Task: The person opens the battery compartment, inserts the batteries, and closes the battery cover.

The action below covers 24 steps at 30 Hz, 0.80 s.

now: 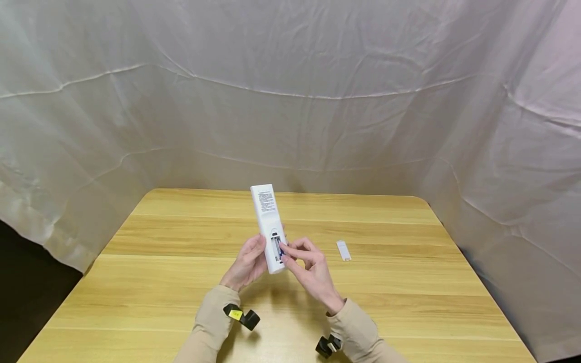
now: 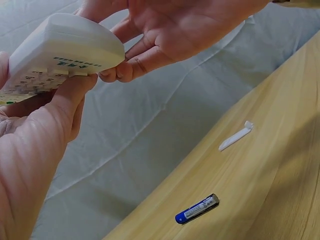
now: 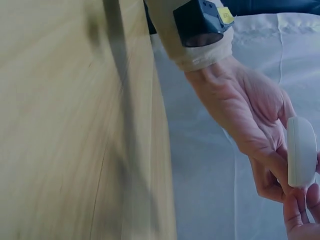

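A white remote control [image 1: 268, 217] is held up over the table, its back facing me and its battery compartment [image 1: 276, 247] uncovered. My left hand [image 1: 248, 262] grips it around the sides; in the left wrist view its keypad faces down. Thumb and index finger of my right hand [image 1: 313, 267] pinch a dark blue battery at the compartment, mostly hidden by the fingertips. A second battery [image 2: 197, 208], blue and silver, lies on the table in the left wrist view. The white battery cover [image 1: 343, 250] rests on the table to the right of my right hand.
The wooden table [image 1: 159, 282] extends around both arms. Pale cloth [image 1: 290, 126] hangs behind it and along the sides. Each sleeve carries a small black wrist camera [image 1: 241, 316].
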Each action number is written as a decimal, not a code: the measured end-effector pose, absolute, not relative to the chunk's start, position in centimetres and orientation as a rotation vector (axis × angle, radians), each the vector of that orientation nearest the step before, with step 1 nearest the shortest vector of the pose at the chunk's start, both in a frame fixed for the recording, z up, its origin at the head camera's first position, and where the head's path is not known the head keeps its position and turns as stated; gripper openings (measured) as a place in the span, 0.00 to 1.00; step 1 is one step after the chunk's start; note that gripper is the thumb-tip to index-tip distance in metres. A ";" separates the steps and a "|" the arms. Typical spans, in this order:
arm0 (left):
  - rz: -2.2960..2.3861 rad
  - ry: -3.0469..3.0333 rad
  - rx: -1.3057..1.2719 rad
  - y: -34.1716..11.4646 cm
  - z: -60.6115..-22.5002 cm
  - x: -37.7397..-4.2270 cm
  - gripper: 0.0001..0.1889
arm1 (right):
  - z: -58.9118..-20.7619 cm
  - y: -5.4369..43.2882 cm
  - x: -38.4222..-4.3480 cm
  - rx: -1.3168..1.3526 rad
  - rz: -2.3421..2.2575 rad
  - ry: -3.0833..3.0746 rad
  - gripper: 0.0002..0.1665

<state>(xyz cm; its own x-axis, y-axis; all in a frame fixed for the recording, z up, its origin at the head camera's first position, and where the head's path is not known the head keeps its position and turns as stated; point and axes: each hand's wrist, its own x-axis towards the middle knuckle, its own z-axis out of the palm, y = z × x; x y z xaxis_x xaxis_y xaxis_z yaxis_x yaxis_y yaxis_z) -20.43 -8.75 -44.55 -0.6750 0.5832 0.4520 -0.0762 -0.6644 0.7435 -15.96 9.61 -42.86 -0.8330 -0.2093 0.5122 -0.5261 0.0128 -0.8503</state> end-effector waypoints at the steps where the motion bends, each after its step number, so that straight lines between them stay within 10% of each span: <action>1: 2.361 1.007 0.985 -8.7 -44.5 -20.4 0.31 | -42.9 9.6 -15.9 0.760 1.934 -2.040 0.18; 24: 2.323 1.018 0.966 -8.7 -44.5 -20.3 0.35 | -43.2 9.4 -15.9 0.711 2.047 -2.036 0.18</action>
<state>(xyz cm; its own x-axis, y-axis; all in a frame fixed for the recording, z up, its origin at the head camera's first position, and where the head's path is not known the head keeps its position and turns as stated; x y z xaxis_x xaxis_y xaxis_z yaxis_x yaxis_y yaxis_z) -20.33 -8.67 -44.48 -0.6679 0.6099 0.4265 -0.0997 -0.6413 0.7608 -15.85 9.38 -43.17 -0.8724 -0.2099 0.4414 -0.4402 -0.0547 -0.8962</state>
